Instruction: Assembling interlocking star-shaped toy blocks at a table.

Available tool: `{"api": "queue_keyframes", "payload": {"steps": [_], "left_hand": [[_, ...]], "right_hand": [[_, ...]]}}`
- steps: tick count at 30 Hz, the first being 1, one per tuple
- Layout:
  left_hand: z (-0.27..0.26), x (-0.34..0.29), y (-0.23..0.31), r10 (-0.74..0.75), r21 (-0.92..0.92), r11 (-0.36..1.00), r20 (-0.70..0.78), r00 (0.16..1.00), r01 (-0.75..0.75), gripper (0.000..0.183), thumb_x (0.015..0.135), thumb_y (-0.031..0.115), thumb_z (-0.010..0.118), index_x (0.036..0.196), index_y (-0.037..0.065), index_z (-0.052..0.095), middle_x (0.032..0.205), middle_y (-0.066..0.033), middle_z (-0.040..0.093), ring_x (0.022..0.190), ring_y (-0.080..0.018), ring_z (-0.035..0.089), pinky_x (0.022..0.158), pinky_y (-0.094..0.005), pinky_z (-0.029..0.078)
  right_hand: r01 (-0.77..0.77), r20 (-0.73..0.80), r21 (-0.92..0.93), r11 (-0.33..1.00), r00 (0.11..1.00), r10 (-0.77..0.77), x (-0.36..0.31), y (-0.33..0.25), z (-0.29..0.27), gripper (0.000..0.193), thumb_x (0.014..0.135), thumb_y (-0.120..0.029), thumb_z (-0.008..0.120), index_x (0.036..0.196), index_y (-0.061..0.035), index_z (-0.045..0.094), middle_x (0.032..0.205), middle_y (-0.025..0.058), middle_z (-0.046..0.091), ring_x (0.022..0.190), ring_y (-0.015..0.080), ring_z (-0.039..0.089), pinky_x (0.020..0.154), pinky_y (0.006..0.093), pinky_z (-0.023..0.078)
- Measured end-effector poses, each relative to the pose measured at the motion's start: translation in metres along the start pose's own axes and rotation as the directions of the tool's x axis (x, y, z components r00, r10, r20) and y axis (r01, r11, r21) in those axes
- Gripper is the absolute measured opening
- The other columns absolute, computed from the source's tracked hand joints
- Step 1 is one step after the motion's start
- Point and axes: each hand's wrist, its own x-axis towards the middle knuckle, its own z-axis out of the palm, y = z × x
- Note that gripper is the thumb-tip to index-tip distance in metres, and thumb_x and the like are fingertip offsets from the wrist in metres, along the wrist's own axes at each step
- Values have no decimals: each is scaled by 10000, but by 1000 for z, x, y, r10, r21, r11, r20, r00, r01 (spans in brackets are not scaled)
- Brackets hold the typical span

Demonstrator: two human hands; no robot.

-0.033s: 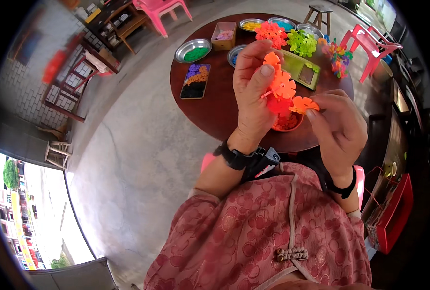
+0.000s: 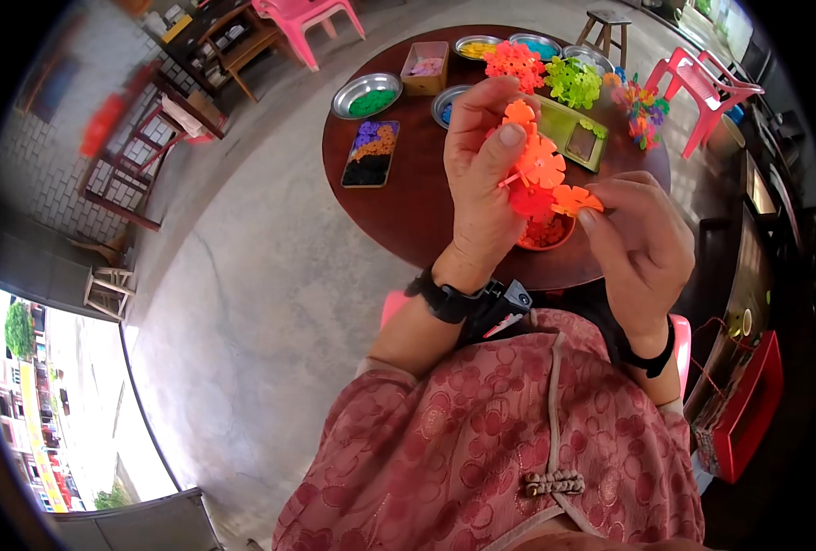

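Observation:
My left hand point(image 2: 483, 174) is closed around a cluster of orange and red interlocking flower discs point(image 2: 544, 165), its thumb pressed on them. The discs are joined edge to edge. My right hand point(image 2: 645, 241) pinches an orange flower disc point(image 2: 573, 199) between thumb and fingertips at the lower right of the cluster. That disc touches a red one there; whether it is slotted in, I cannot tell. Below both hands, a round orange-red bowl point(image 2: 551, 244) holds loose discs of similar colour, partly hidden by the cluster.
On the round brown table point(image 2: 385, 220) are a metal dish of green pieces point(image 2: 372, 101), a sorted tray point(image 2: 369, 156), a box of pink pieces point(image 2: 425, 66), a green tray point(image 2: 555, 119) and flower-disc clusters in red point(image 2: 515, 66), lime point(image 2: 573, 83) and mixed colours point(image 2: 644, 112).
The cluster and my left thumb have shifted very slightly to the right. My right hand has moved slightly left, still pinching the orange disc.

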Motion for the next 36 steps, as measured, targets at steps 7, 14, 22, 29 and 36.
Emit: {"api": "queue_keyframes", "payload": {"steps": [7,14,22,29,36], "left_hand": [[8,-3,7,-8,58,998,-17,1000,9,378,892,263,588,1176,27,510,1009,-96,583,906,-138,571,753,-272,521],[17,-10,12,-46,65,997,-38,998,48,303,859,215,626,1089,31,554,1010,-25,545,908,-85,503,809,-228,420],[20,-11,5,-29,89,995,-82,996,36,278,920,248,515,1055,8,553,1017,-57,559,928,-122,510,846,-265,421],[5,-7,6,-60,86,994,-49,997,64,356,961,353,415,1130,52,502,1048,-86,555,977,-170,530,842,-328,471],[-15,6,2,-403,-622,632,246,881,463,384,973,389,374,1169,91,515,1096,-100,569,1037,-263,563,846,-436,506]], "right_hand": [[-50,68,-134,990,996,60,1,-8,-1,154,709,27,694,842,-11,626,791,80,623,646,180,560,545,261,422],[91,81,-240,966,994,-73,3,-6,-2,163,705,-25,719,831,-4,617,756,101,615,648,241,564,579,301,445],[99,133,-208,973,989,-72,6,-2,4,157,706,-29,714,813,1,603,736,101,587,651,249,557,590,315,438],[95,138,-85,992,987,-83,11,9,9,202,704,-67,726,856,1,611,764,100,598,688,242,565,621,298,448],[206,150,-78,976,970,-192,20,26,-8,586,651,-205,786,1166,-32,562,1115,138,538,1023,273,551,822,353,475]]}}
